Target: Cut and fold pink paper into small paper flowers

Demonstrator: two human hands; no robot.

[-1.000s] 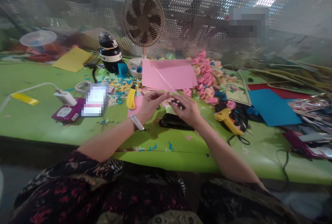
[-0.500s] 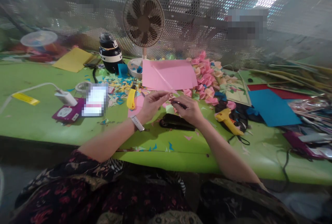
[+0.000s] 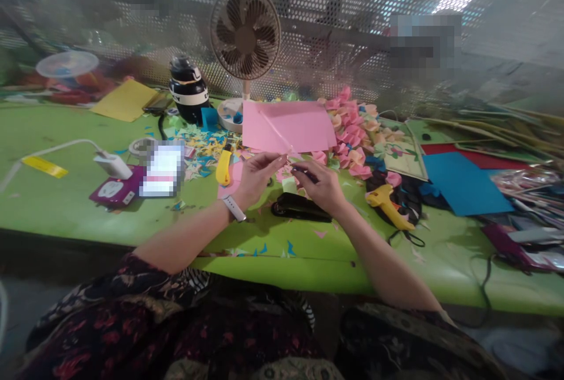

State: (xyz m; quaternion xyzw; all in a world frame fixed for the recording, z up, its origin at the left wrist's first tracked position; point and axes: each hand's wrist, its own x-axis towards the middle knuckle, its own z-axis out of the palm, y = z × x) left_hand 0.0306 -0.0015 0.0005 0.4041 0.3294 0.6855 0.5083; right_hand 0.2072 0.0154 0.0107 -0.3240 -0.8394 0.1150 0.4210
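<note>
A desk fan (image 3: 245, 36) stands upright at the rear of the green table (image 3: 66, 209), in front of a perforated panel (image 3: 361, 33). A black bottle (image 3: 189, 111) with white bands is positioned left of the fan. A yellow sheet (image 3: 126, 101) lies further left. A white charger (image 3: 113, 167), connected to a white cable (image 3: 66, 145), sits at the purple socket block (image 3: 112, 192). A smartphone (image 3: 161, 170), screen lit, adjoins the block's right side. At far right, a blue sheet (image 3: 469, 183) partly overlaps a red sheet (image 3: 480, 157).

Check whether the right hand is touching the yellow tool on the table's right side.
Apart. The head view shows green table surface between the right hand and the yellow tool.
</note>
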